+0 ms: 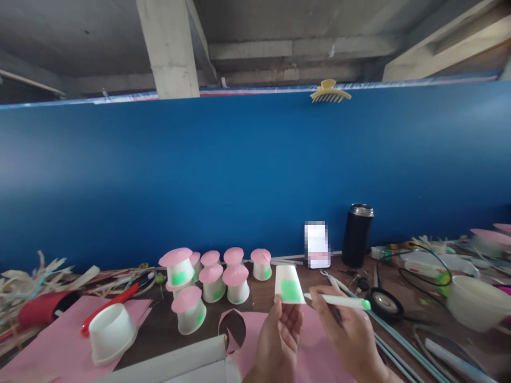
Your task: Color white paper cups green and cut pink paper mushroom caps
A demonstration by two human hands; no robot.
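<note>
A white paper cup (280, 276) with a green coloured square on its side is held at its lower rim by my left hand (279, 340). My right hand (345, 330) grips a white marker pen (339, 301) with a green end, its other end close to the cup's side; I cannot tell if it touches. Pink paper (315, 332) lies under both hands, with a hole cut near its left corner. Left of the cup stand several small cups topped with pink paper discs, such as the cup with a pink disc (190, 311), most showing green patches.
A bare white cup (112, 332) and red-handled tool (115, 306) lie left on pink sheets. A phone (318, 247) and black flask (357, 234) stand by the blue partition (247, 170). Cables, rods and a white tub (477, 303) crowd the right; a white box (175, 361) is in front.
</note>
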